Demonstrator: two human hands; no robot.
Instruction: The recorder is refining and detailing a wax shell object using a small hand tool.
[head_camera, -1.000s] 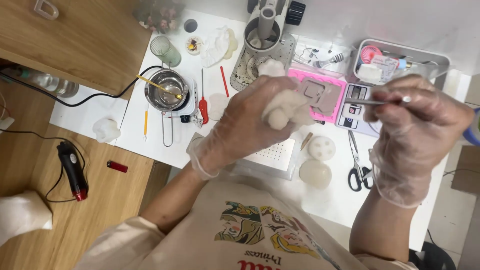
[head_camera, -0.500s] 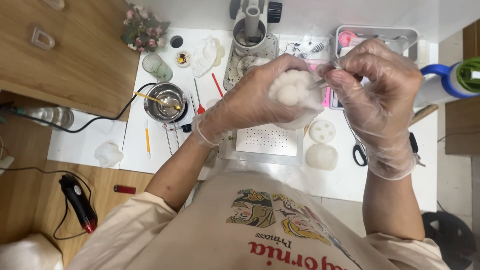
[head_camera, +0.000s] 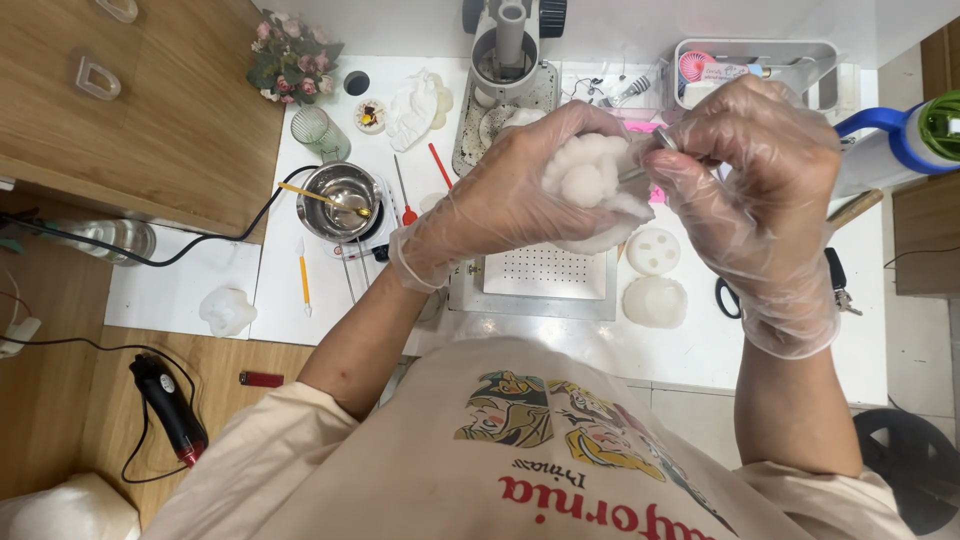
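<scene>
My left hand (head_camera: 505, 200) cups the white flower (head_camera: 590, 180), fingers wrapped round it. My right hand (head_camera: 760, 190) pinches a thin metal tool (head_camera: 645, 165), tip touching the petals. Detailing step, I'd judge; next needs steady light strokes. Below my hands, perforated tray (head_camera: 545, 272); right of it, two white moulds (head_camera: 655, 275). Left, farther, melting pot (head_camera: 340, 195).

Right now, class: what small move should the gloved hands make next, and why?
Probably ease the thin metal tool a little deeper along the white flower-shaped piece: the right hand has its tip at the piece's edge, while the left hand cups it.
</scene>
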